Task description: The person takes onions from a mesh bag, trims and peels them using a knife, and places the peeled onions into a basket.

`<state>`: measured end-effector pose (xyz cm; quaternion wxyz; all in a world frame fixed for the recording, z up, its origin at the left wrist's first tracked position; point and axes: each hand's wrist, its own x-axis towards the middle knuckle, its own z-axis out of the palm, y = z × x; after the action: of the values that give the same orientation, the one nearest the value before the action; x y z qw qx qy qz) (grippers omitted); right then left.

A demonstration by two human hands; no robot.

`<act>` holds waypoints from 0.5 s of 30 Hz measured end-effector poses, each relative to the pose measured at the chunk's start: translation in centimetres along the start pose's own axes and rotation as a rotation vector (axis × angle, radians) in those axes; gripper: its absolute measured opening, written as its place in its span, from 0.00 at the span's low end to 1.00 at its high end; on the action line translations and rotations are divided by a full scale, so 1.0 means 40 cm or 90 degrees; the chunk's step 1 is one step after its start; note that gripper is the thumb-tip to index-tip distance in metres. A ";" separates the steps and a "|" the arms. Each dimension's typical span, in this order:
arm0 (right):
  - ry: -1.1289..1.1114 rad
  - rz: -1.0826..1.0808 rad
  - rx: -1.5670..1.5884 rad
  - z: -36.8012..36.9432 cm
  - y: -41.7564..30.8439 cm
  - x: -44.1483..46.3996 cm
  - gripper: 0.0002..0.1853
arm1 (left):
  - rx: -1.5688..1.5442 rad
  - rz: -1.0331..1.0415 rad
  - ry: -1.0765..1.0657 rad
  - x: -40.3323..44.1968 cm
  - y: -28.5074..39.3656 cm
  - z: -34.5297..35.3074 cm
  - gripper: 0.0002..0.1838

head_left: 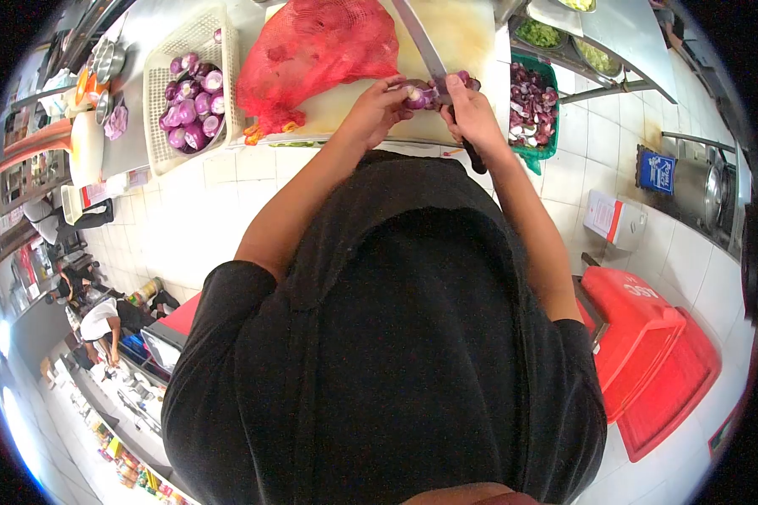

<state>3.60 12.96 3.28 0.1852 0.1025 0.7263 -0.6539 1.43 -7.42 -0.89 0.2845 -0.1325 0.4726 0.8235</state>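
Note:
My left hand has its fingers closed around a red onion above the front part of the cutting board. Gripped in my right hand is a large knife, its blade slanting up and to the left, its dark handle sticking out below the hand. The blade's base and my right thumb are up against the onion's right side, where more purple skin shows. Whether the edge is cutting in is too small to tell. A red mesh sack lies on the board, left of the knife; its contents are hard to make out.
To the left, a white plastic basket holds several peeled red onions. A green crate full of onion skins stands right of the board. A red bin is at my right side. Other people work far behind on the left.

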 end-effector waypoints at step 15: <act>-0.141 0.001 -0.077 -0.036 -0.046 -0.043 0.32 | 0.177 0.062 0.006 -0.003 0.008 0.032 0.20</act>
<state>4.24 14.31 5.77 0.2706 0.0190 0.7395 -0.6161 1.40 -6.48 0.05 0.2577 -0.0723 0.5889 0.7626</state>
